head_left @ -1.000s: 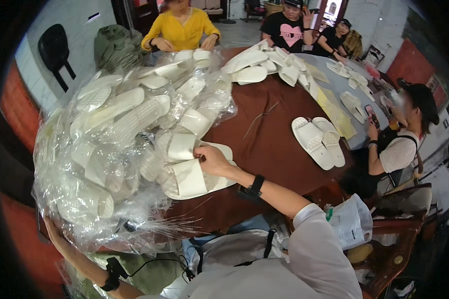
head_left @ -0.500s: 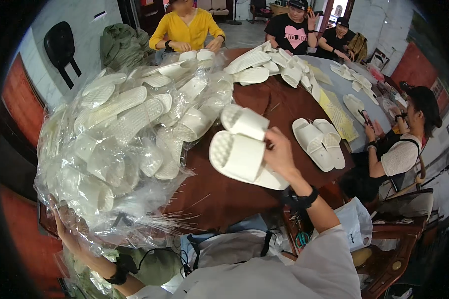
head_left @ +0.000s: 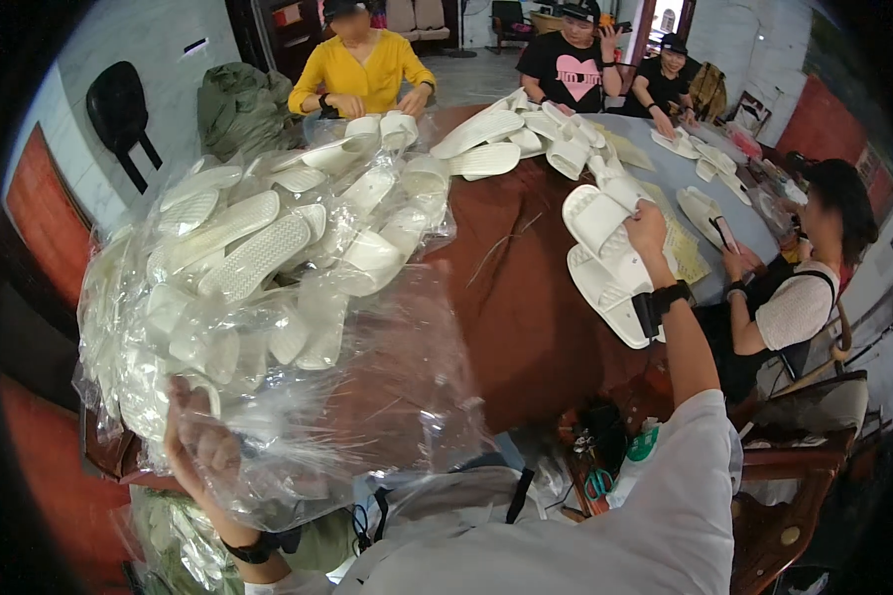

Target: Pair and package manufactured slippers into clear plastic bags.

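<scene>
- White slippers [head_left: 605,260], a pair held together, hang in the right hand [head_left: 647,230] above the right side of the brown table [head_left: 526,317]; the fingers are closed around the upper edge of the pair.
- Left hand [head_left: 200,448] is at the near left edge of that table, seen through the clear plastic bag [head_left: 298,327]. It presses against or grips the film, but whether the fingers are curled or spread cannot be told through the plastic.
- That bag bulges with many more white slippers and covers most of the table's left half, its mouth sagging open toward the wearer.
- Judged from this view, the work is early: one pair is out and in hand, while nearly the whole bagful remains inside.
- Loose slippers [head_left: 526,139] lie heaped at the far side of the table, just beyond the bag.
- More pairs lie on a grey table [head_left: 665,188] to the right of the brown one.
- A person in a yellow top [head_left: 362,74] sits at the far edge of the table, hands on slippers there.
- Two people in black tops [head_left: 575,64] sit at the far right corner.
- Another person in a light mesh top [head_left: 794,307] sits on the table's right.
</scene>
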Demonstrator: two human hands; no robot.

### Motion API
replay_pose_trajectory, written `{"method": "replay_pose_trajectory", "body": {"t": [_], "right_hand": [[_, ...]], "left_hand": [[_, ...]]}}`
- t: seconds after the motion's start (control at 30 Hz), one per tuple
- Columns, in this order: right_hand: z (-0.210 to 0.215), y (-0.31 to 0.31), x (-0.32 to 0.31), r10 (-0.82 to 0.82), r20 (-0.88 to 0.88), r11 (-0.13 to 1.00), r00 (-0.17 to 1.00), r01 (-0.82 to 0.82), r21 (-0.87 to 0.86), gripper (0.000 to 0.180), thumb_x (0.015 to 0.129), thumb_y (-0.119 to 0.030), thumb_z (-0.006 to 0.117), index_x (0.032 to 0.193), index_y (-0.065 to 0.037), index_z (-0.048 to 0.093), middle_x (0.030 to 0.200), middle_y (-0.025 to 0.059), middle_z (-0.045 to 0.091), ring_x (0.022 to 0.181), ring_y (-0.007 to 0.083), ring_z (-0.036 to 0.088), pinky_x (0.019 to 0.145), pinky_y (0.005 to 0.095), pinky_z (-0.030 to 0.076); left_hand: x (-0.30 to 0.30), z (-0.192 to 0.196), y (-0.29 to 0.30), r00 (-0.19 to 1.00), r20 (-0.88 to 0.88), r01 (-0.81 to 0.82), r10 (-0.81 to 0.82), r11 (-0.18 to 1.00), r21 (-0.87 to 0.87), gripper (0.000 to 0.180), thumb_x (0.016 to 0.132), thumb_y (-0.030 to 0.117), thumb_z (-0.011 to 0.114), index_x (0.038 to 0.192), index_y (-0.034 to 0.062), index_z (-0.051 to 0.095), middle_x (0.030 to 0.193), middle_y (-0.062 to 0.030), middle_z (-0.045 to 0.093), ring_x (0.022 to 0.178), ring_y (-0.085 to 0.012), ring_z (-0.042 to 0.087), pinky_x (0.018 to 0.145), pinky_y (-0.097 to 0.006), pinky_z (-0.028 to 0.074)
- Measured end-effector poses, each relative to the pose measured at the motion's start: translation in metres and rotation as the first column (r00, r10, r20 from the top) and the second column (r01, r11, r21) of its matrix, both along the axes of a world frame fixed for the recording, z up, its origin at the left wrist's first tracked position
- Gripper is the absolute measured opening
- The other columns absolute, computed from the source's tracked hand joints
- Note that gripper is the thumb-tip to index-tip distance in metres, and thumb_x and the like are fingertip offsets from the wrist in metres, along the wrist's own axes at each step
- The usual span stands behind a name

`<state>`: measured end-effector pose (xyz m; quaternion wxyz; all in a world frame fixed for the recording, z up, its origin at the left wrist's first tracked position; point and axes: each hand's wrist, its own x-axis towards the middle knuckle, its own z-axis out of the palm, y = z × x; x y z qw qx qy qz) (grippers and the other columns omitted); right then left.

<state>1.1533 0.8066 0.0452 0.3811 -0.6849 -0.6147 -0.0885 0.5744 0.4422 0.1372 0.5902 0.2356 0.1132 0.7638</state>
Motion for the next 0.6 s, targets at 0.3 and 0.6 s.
{"method": "replay_pose_trajectory", "body": {"t": [0.3,0.6], "right_hand": [[-0.039,0.000,0.020,0.005,0.003,0.999,1.000,-0.005,0.032,0.023,0.075,-0.017,0.067,0.096,-0.006,0.065,0.080,0.0146,0.063,0.079,0.0324,0.063,0.073,0.0399,0.049],[-0.022,-0.119,-0.087,0.432,-0.191,0.874,0.881,-0.462,-0.150,0.015,0.081,-0.014,0.063,0.093,-0.005,0.066,0.088,0.0138,0.063,0.080,0.0285,0.063,0.071,0.0364,0.049]], "left_hand": [[0.058,-0.016,0.047,0.895,-0.442,-0.289,-0.055,0.684,-0.670,0.034,0.091,0.025,0.057,0.120,0.0077,0.055,0.093,-0.0016,0.059,0.060,-0.0090,0.049,0.053,-0.023,0.045],[0.082,-0.091,0.106,0.608,-0.716,-0.095,-0.343,0.864,-0.495,0.021,0.096,0.024,0.051,0.091,0.0064,0.063,0.069,0.0089,0.048,0.061,0.0002,0.042,0.053,-0.016,0.032]]}}
